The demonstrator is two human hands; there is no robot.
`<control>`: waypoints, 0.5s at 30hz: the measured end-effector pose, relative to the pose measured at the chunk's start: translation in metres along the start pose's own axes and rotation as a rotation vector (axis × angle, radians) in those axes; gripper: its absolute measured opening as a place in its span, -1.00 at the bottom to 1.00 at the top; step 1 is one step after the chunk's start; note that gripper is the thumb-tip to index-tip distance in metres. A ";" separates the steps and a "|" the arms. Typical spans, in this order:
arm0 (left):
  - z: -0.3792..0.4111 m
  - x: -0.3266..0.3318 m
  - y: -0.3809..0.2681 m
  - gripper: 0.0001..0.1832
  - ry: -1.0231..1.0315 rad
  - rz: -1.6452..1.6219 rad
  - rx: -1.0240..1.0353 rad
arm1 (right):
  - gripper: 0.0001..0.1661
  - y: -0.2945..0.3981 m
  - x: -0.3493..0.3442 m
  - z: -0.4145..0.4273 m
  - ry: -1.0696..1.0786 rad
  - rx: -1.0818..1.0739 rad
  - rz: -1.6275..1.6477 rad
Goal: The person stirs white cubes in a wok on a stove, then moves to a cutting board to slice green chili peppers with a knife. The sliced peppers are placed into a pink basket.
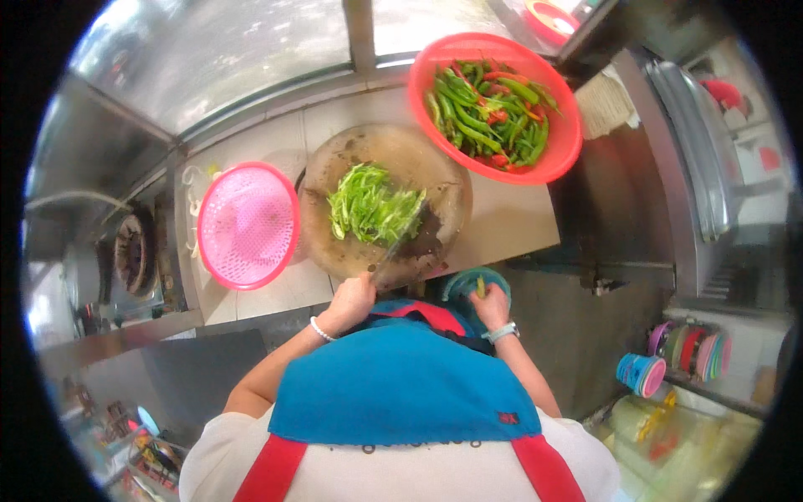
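My left hand (356, 300) grips the handle of a knife, whose blade (396, 243) reaches over the near side of a round wooden chopping block (342, 147). Beside the blade, sliced green peppers (367, 204) lie heaped on the block. Over a teal bucket (502, 276) at the counter's front edge, my right hand (491, 307) holds a small yellow-green piece, perhaps of pepper (481, 287). Whole green and red chili peppers (495, 119) fill a red plastic basin (433, 135) behind the block to the right. A pink perforated basket (249, 226) is tilted at the block's left.
A tiled counter (514, 216) carries the block, below a window frame (361, 37). Metal trays (690, 150) stand on the right. Lower right are a blue-and-pink bucket (640, 374) and a row of colourful plastic items (693, 351). A round burner (132, 254) is at far left.
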State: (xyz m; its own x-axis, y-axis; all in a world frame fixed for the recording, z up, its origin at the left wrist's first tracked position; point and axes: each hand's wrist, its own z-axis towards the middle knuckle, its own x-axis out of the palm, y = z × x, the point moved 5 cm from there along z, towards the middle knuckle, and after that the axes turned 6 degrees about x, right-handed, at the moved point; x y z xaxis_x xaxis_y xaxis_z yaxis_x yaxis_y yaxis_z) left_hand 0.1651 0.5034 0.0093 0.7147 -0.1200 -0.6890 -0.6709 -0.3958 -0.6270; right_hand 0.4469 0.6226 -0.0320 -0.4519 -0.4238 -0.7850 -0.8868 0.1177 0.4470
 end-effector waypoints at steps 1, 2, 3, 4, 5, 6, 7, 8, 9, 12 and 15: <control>0.003 0.008 0.002 -0.78 0.004 0.023 -0.006 | -0.55 -0.026 0.009 0.009 -0.002 0.020 -0.057; 0.006 0.013 -0.001 -0.80 0.026 0.083 -0.003 | -0.55 -0.040 0.013 0.015 -0.024 0.006 -0.114; 0.012 0.021 -0.001 -0.81 0.025 0.106 -0.021 | -0.55 -0.083 0.037 0.037 0.022 0.009 -0.012; 0.016 0.027 0.002 -0.82 -0.003 0.178 0.024 | -0.49 -0.137 0.066 0.055 0.208 0.196 -0.174; 0.019 0.049 0.023 -0.84 0.001 0.354 0.168 | -0.43 -0.132 0.065 0.052 0.128 -0.170 -0.094; 0.021 0.024 0.012 -0.81 -0.019 0.073 0.130 | -0.37 -0.133 0.070 0.050 0.088 -0.425 -0.030; 0.018 0.007 0.010 -0.77 -0.174 -0.121 0.259 | -0.28 -0.116 0.060 0.054 0.046 -0.672 0.033; 0.020 0.010 0.030 -0.74 -0.046 -0.229 0.128 | -0.43 -0.099 0.048 0.054 0.156 -0.410 -0.009; 0.007 -0.004 0.028 -0.75 -0.138 -0.267 0.160 | -0.55 -0.078 0.032 0.050 0.259 -0.152 -0.089; -0.009 -0.052 0.021 -0.78 -0.291 -0.091 -0.003 | -0.68 0.007 0.007 0.055 0.154 -0.240 0.032; 0.007 -0.059 0.042 -0.80 -0.478 0.125 -0.141 | -0.72 0.092 0.003 0.066 0.141 -0.472 0.416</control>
State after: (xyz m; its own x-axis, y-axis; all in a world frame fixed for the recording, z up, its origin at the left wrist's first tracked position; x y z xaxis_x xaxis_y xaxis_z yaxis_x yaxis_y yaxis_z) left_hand 0.0932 0.5003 0.0212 0.4384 0.2427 -0.8654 -0.6888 -0.5278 -0.4969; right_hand 0.3574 0.6915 -0.0212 -0.7034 -0.5454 -0.4558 -0.4875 -0.0964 0.8678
